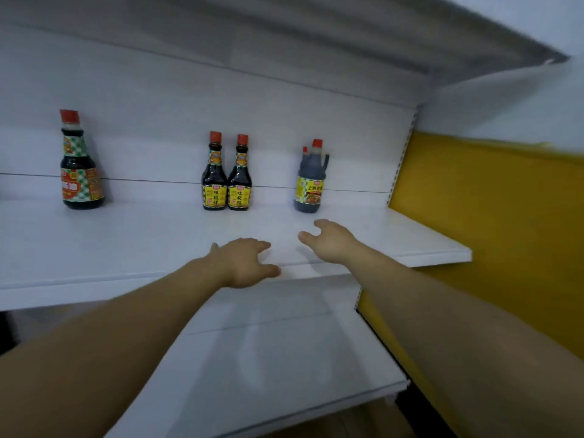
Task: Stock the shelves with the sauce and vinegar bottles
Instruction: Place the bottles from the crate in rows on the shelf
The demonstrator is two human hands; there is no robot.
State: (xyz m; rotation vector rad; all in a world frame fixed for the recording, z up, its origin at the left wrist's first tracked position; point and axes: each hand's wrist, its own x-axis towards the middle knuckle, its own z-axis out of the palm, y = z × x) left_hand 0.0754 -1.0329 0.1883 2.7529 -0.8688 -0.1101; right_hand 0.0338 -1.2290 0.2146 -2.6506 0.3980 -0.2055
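Left hand (pixel 243 262) and right hand (pixel 331 241) hover empty, fingers loosely spread; mid-right handled bottle (pixel 308 184) half hides a second bottle (pixel 305 150).

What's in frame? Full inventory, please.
check-label bottle: 1, dark, red cap, shelf left.
yellow-label bottles: 2, dark, red caps, side by side mid-shelf.
handled bottle: 1, dark grey, red cap, shelf right.
upper shelf: 1, white, carries all bottles.
lower shelf: 1, white, below.
side panel: 1, yellow, right.
left hand: 1, bare, empty, over upper shelf's front edge.
right hand: 1, bare, empty, before handled bottle.
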